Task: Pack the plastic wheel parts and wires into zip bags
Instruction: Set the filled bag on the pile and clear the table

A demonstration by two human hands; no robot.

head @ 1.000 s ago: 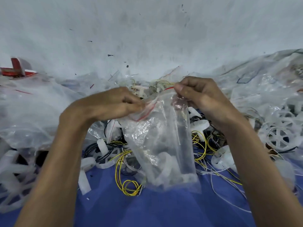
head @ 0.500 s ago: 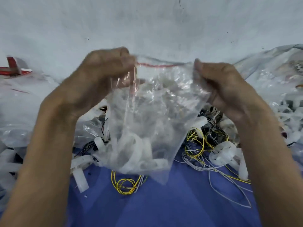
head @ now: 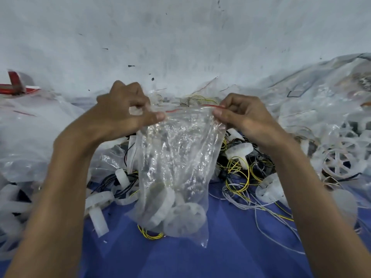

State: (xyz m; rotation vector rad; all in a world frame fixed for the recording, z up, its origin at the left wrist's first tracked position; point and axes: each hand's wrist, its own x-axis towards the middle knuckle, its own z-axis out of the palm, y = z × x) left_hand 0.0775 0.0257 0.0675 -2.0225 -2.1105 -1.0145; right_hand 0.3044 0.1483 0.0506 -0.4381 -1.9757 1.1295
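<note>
A clear zip bag (head: 176, 157) with a red zip strip hangs upright between my hands above the blue surface. White plastic wheel parts (head: 180, 215) lie in its bottom. My left hand (head: 126, 111) pinches the bag's top left corner. My right hand (head: 241, 115) pinches the top right corner at the red strip. Behind and beside the bag lie loose white wheel parts (head: 239, 151) and tangled yellow, black and white wires (head: 239, 177).
Heaps of clear plastic bags (head: 32, 133) rise at the left and right (head: 321, 101). More white wheels (head: 339, 163) are piled at the right. A red and white item (head: 16, 85) sits far left. A white wall stands behind; blue surface (head: 200, 261) lies in front.
The bag was lifted high and spread half a second ago; now both hands have come down with it, and the wheel parts have settled at its bottom.
</note>
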